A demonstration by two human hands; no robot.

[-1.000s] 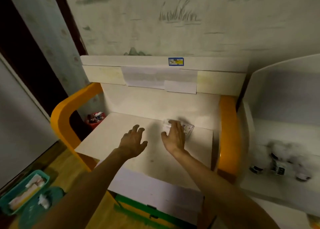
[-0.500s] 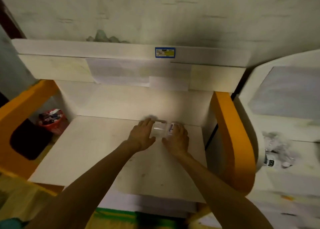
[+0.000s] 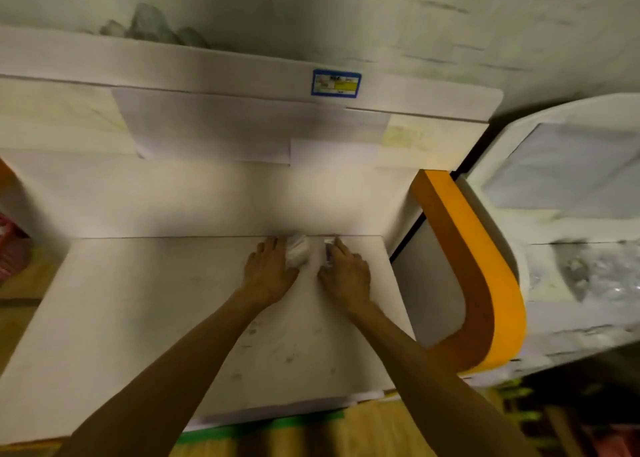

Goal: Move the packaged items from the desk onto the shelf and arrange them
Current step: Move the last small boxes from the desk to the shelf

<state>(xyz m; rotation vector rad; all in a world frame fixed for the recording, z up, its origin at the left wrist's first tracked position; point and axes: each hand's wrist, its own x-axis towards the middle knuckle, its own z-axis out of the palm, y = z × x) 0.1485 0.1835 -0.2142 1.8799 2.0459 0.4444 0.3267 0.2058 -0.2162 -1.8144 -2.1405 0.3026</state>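
White packet (image 3: 298, 253) between two hands

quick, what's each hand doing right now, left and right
Left hand: fingers against a small clear packet at the back of the shelf; whether they curl round it cannot be told.
Right hand: the same, on that packet's other side.

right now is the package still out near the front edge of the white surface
No: the package sits at the back edge, against the rear panel, between the left hand and right hand.

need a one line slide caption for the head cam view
Both hands, left and right, press a clear packaged item against the shelf's back edge.
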